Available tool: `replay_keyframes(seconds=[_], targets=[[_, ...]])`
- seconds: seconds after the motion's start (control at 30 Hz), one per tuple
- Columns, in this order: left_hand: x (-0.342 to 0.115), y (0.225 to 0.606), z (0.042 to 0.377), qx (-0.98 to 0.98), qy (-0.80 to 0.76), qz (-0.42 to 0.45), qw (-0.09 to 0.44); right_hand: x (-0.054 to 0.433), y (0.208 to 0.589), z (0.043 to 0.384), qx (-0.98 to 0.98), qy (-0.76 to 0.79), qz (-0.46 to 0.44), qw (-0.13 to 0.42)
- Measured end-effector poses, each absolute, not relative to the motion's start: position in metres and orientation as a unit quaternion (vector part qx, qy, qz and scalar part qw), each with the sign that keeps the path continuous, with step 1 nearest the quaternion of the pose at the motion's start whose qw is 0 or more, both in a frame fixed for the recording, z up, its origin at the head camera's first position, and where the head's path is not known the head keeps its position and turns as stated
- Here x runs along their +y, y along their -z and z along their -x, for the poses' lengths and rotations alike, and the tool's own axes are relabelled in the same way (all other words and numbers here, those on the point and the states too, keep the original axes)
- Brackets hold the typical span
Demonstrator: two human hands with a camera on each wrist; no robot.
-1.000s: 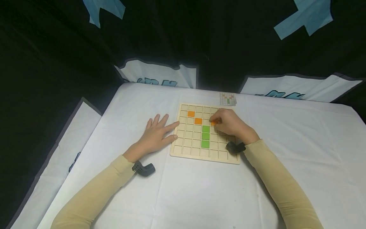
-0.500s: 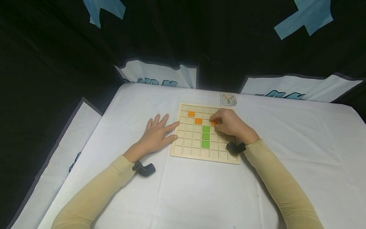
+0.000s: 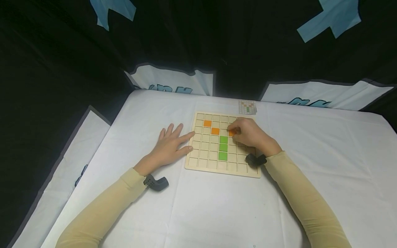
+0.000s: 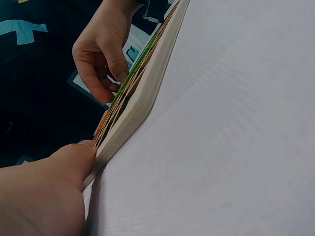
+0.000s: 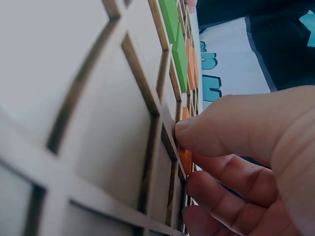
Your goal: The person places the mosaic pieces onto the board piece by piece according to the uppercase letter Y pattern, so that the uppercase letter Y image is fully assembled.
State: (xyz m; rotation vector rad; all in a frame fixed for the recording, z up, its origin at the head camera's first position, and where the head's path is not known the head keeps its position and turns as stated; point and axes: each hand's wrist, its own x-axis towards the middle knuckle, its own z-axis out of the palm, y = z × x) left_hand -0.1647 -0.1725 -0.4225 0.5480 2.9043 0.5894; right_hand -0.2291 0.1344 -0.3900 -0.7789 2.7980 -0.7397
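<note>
A wooden grid board (image 3: 203, 155) lies on the white-covered table. Three green square tiles (image 3: 223, 147) form a column in it, and two orange tiles (image 3: 215, 131) sit diagonally to their upper left. The right hand (image 3: 252, 132) is over the upper right of the board, its thumb and fingers pinching another orange tile (image 5: 185, 161) at a cell just right of the green column; the fingers partly cover this tile. Spread fingers of the left hand (image 3: 167, 146) rest at the board's left edge, index fingertip and thumb touching the rim.
Behind the board lies a small card (image 3: 247, 107) printed with a grid of orange and green squares. Each wrist wears a dark camera mount (image 3: 156, 183). Black cloth (image 3: 198, 41) hangs behind the table (image 3: 217, 210).
</note>
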Motion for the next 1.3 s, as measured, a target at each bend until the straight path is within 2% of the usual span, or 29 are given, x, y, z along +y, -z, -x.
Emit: replay_keyframes(seconds=[0.43,1.1,1.3], targets=[[-0.172,0.421,0.164,0.961,-0.197,-0.183,0.065,0.143,0.384,0.228,0.938,0.249,0.230,0.079],[-0.173,0.422,0.165,0.960,-0.198,-0.187,0.059,0.187,0.379,0.209,0.953,0.231,0.168,0.096],[-0.174,0.423,0.165,0.961,-0.196,-0.189,0.057,0.200,0.380,0.203,0.953,0.234,0.171,0.086]])
